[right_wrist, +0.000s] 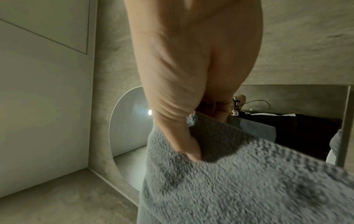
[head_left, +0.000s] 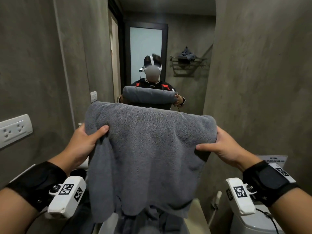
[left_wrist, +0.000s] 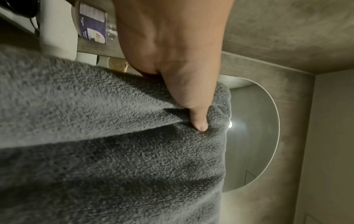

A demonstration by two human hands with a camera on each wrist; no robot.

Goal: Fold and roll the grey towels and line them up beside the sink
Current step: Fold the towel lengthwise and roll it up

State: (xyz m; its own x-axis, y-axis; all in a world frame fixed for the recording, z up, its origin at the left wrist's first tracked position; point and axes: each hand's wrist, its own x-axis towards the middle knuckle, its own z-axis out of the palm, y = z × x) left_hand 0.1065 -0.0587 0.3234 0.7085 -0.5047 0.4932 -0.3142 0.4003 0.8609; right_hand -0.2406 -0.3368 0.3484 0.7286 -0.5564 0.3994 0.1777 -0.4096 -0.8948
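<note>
Pinched at its two upper corners, the grey towel hung between my hands, raised in front of the mirror. At the left corner my left hand held it with the thumb pressed across the near face of the cloth and the other fingers tucked behind, out of sight. From that grip the top edge ran across to the right, folded over away from me, and the body of the towel dropped straight down below both hands. Its lower hem hung ragged and uneven, and past it I could not make out what lay underneath; only a pale rim of the sink showed to the lower right of the cloth. At the right corner my right hand gripped the same way, thumb on the near side, fingers hidden behind the fold. Both grips were narrow, closed on the thickness of the towel alone. Above my hands the mirror showed the towel's far side and the person holding it. Beyond my right hand, in the reflection, another grey cloth lay bunched on a wall rack.
</note>
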